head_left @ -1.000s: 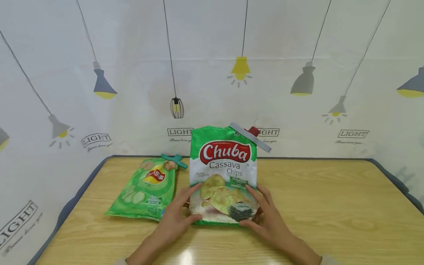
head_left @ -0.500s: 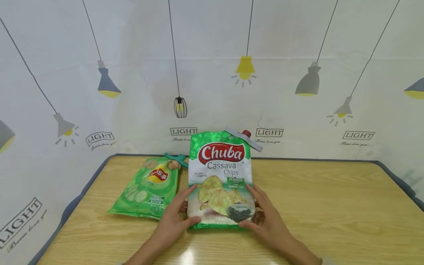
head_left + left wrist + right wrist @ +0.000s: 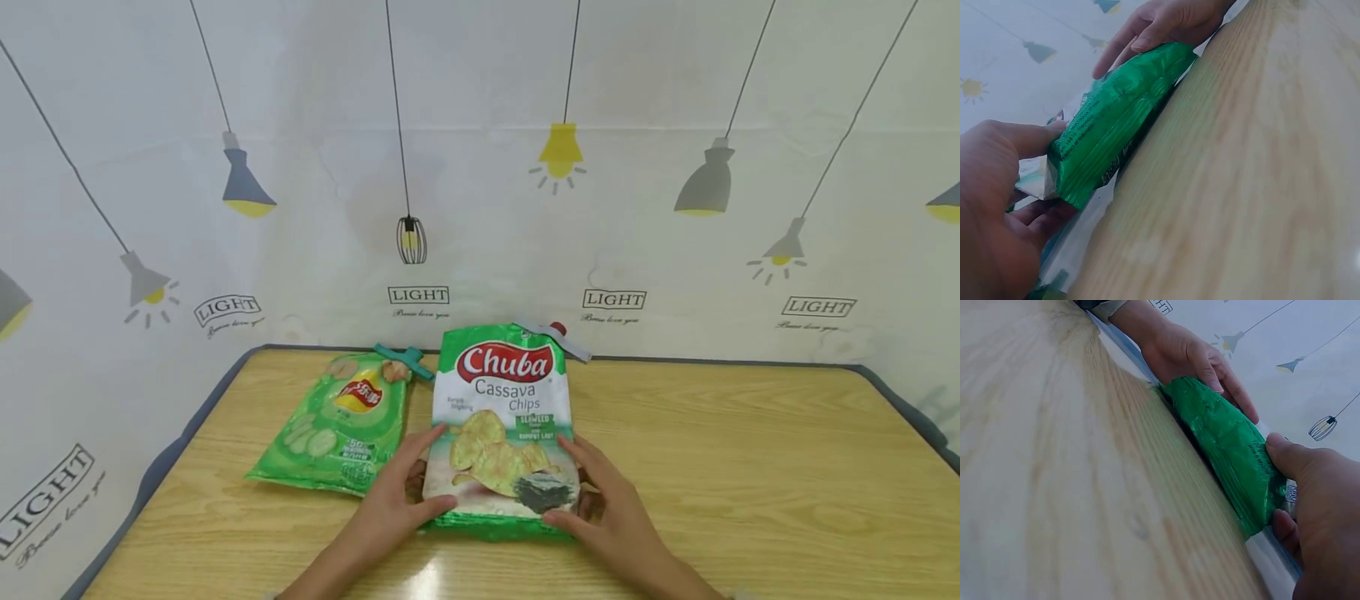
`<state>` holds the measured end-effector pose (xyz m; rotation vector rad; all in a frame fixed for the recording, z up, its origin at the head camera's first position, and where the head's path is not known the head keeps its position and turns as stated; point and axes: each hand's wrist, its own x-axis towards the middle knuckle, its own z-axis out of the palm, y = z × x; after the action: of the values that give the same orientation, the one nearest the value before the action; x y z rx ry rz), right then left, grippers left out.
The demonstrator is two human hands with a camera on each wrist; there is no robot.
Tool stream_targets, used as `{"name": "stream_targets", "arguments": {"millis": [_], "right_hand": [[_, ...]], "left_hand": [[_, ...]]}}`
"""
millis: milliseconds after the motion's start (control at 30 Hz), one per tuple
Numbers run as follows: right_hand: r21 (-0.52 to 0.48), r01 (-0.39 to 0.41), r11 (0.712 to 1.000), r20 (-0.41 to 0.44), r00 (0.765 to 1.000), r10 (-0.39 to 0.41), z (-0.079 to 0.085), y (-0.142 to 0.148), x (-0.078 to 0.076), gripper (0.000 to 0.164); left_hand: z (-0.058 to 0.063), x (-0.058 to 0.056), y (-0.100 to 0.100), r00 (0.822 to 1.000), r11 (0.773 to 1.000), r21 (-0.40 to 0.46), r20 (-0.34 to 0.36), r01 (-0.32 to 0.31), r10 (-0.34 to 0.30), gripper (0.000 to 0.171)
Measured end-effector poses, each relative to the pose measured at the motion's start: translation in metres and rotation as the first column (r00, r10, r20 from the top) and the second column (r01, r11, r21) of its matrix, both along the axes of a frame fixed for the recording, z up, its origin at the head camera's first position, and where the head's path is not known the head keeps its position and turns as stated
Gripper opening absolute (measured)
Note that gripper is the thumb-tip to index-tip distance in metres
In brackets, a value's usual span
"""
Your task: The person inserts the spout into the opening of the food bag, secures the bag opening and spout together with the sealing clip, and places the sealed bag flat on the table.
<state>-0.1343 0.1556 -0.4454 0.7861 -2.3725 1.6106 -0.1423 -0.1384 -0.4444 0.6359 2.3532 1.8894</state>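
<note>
A green and white Chuba cassava chip bag leans back over the table in the head view. A grey bag clip with a red part sits slantwise across its top right corner. My left hand grips the bag's lower left side, thumb on the front and fingers partly behind. The lower right side is held the same way by my right hand. Both wrist views show the green bottom end between the hands, just off or touching the tabletop; which, I cannot tell.
Left of my hands, a green chip bag lies on the wooden table. A teal bag clip is fixed on its top. A white backdrop printed with lamps rises behind the table's far edge.
The cassava chip bag's top has tipped back and down, and its bottom edge has come slightly nearer. Both hands keep their hold on it. The other chip bag stays put.
</note>
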Motion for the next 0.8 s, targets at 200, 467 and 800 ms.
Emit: {"name": "stream_targets", "arguments": {"millis": [200,467,800], "right_hand": [[-0.011,-0.004,1.000,0.049,0.999,0.005,0.005,0.001,0.006,0.082],[-0.003,-0.008,1.000,0.229,0.973,0.008,-0.008,0.008,0.003,0.083],[0.009,0.001,1.000,0.343,0.939,-0.004,-0.005,0.011,0.006,0.082]], "left_hand": [[0.002,0.001,0.001,0.995,0.996,0.063,0.078,0.064,-0.068,0.083],[0.002,0.001,0.000,0.985,0.991,0.094,0.135,0.096,-0.108,0.084],[-0.001,0.000,0.000,0.978,0.987,0.109,0.162,0.115,-0.132,0.084]]}}
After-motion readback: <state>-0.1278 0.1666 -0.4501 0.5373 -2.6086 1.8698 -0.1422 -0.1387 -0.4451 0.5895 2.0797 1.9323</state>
